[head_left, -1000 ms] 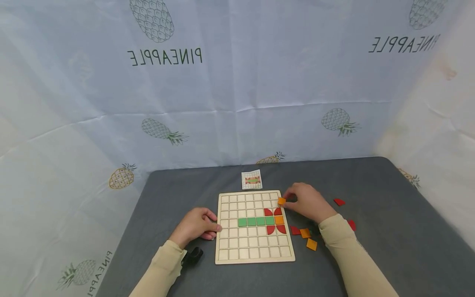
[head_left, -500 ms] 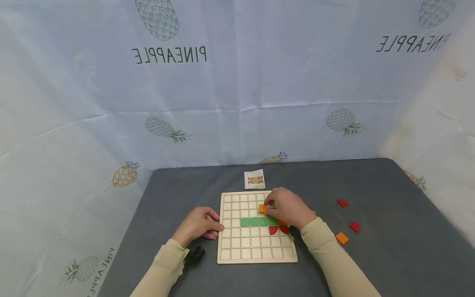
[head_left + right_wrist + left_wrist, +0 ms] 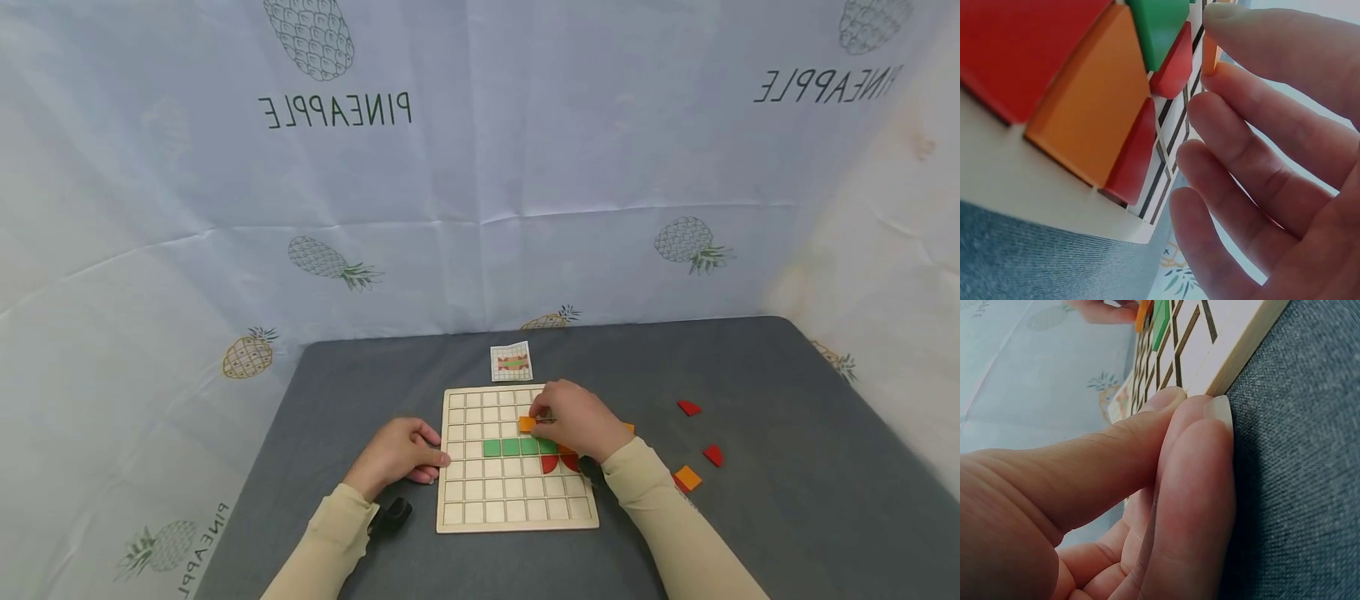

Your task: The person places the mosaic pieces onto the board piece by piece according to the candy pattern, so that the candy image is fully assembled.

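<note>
In the head view, your left hand point(image 3: 397, 452) pinches the left edge of the gridded board point(image 3: 495, 514) on the grey desk point(image 3: 360, 371), its thumb lying over the rim. Your right hand point(image 3: 577, 421) holds an orange tile point(image 3: 527, 424) over the board, just beyond the row of green squares point(image 3: 511, 447); you can't tell from here whether the tile touches the grid. Two red pieces point(image 3: 550, 464) lie on the near side of that row, toward its right end. The printed card point(image 3: 512, 362) lies just past the board's far edge. Well to your right are two loose red pieces point(image 3: 714, 455), and nearer you a loose orange square point(image 3: 688, 478) with red showing beside it.

In the left wrist view, you see your thumb against the board's face and your fingers close at its edge, just above the cloth surface.

In the right wrist view, your thumb and index finger pinch the orange tile, seen nearly edge-on, while your other fingers curve loosely. Beside them, an orange square point(image 3: 1088, 100) sits in the grid between red pieces.
</note>
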Demonstrator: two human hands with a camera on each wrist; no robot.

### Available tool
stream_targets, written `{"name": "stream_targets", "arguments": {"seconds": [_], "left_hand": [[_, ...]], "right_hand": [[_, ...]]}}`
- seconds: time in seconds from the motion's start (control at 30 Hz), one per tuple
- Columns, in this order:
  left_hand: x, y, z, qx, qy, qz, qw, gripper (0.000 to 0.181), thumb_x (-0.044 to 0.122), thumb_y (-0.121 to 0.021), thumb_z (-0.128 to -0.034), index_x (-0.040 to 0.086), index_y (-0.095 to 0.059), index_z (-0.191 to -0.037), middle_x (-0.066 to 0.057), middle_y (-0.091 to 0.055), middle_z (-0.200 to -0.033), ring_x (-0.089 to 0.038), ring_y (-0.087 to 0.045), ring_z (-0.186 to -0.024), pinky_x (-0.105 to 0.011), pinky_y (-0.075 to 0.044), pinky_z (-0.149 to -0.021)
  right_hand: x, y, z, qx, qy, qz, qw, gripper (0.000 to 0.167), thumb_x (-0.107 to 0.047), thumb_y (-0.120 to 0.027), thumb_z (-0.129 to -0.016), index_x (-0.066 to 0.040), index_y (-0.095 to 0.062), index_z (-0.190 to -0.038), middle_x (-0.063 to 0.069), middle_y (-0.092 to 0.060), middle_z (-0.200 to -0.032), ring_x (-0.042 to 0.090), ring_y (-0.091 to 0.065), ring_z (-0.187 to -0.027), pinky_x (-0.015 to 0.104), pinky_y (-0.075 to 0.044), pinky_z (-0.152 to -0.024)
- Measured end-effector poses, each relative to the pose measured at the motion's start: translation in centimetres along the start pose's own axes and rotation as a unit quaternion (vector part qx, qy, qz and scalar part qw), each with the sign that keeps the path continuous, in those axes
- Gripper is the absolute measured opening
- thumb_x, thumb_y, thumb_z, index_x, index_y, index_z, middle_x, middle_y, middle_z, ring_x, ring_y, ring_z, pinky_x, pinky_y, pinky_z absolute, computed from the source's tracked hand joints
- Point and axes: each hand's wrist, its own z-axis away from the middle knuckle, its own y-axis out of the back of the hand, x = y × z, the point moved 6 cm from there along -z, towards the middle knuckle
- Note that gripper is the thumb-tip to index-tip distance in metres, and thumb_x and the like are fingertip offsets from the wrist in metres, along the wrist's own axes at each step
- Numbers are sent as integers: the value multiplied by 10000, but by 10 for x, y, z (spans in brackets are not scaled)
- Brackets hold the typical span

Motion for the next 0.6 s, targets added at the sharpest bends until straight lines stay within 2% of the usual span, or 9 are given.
{"name": "stream_targets", "arguments": {"seconds": [0.27,0.6], "left_hand": [[-1,0,0,-11,-12,18,10000,393,147,-951,-836,10,-681,-1088,-119,-732,-823,-159,-739,-645,-338,-669,-619],[0,0,0,-51,1,72,10000,378,138,-941,-845,9,-682,-1088,-121,-741,-829,-158,-740,-648,-339,-668,-619]], "right_hand": [[-3,-1,0,-6,113,63,9999,100,-196,-886,-922,-176,-831,-1002,-59,-682,-942,113,-538,-896,315,-540,-755],[-4,-2,0,36,157,121,9998,82,-192,-892,-918,-195,-834,-976,-75,-675,-915,104,-523,-885,295,-528,-727]]}}
